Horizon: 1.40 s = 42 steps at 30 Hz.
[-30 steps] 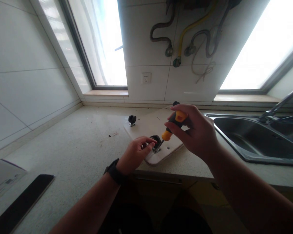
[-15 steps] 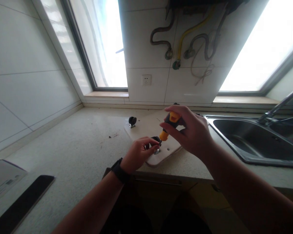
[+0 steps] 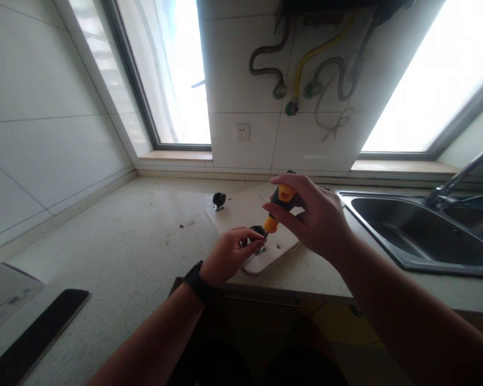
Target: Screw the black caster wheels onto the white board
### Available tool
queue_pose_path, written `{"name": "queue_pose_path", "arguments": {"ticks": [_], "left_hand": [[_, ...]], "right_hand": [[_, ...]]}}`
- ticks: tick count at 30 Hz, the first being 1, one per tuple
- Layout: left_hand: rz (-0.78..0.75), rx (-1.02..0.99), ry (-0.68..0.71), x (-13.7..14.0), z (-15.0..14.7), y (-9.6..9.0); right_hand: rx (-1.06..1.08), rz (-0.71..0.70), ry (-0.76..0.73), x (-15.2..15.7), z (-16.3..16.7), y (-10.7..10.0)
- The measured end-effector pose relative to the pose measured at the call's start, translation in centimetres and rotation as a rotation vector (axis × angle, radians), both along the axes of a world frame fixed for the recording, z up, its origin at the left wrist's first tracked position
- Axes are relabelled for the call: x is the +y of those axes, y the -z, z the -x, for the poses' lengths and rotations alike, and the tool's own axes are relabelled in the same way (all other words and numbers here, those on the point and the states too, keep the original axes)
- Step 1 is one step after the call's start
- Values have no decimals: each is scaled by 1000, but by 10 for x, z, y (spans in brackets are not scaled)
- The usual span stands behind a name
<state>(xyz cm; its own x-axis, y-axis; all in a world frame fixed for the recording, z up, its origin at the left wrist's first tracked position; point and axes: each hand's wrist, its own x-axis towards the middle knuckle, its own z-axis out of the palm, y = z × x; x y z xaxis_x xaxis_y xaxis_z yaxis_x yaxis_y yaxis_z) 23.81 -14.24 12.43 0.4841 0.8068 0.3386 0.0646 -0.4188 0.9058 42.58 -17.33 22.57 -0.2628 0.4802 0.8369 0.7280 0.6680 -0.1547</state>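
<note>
My right hand (image 3: 316, 214) is closed round the yellow-and-black handle of a screwdriver (image 3: 271, 223), which tilts down to the left. Its shaft runs to the fingertips of my left hand (image 3: 235, 249), pinched together beside a black caster wheel (image 3: 258, 230) with a metal plate. Whatever lies between those fingertips is hidden. The caster is on a pale board (image 3: 241, 214) with rounded corners, lying on the counter near its front edge. Another black caster (image 3: 219, 200) stands upright at the board's far left corner. A small screw or hole (image 3: 278, 247) shows right of the near caster.
To the right is a steel sink (image 3: 418, 230) with a faucet (image 3: 443, 193). A dark flat strip (image 3: 40, 332) and a white box (image 3: 8, 295) lie on the counter (image 3: 124, 257) at left. Small dark debris (image 3: 181, 226) sits left of the board. Pipes (image 3: 301, 69) hang on the wall.
Both hands and the screwdriver keep nearly the same place and grip. The whole view has shifted very slightly.
</note>
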Motion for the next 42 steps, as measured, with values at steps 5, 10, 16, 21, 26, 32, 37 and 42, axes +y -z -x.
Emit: {"name": "queue_pose_path", "arguments": {"ticks": [5, 10, 16, 21, 26, 32, 37, 42], "left_hand": [[-20, 39, -22, 4, 3, 3], [-28, 75, -34, 4, 3, 5], [-65, 45, -108, 2, -4, 8], [-111, 31, -107, 5, -6, 12], [-134, -10, 1, 7, 0, 7], [-147, 107, -101, 7, 0, 10], [-96, 42, -133, 7, -6, 17], [-52, -24, -69, 8, -6, 17]], "right_hand": [[1, 19, 4, 6, 3, 0], [-7, 51, 35, 10, 7, -2], [48, 72, 130, 15, 17, -3], [-25, 327, -95, 11, 9, -15], [-80, 580, -439, 8, -7, -29], [-82, 395, -167, 12, -1, -28], [-91, 272, -27, 11, 5, -23], [-57, 543, -415, 10, -2, -27]]}}
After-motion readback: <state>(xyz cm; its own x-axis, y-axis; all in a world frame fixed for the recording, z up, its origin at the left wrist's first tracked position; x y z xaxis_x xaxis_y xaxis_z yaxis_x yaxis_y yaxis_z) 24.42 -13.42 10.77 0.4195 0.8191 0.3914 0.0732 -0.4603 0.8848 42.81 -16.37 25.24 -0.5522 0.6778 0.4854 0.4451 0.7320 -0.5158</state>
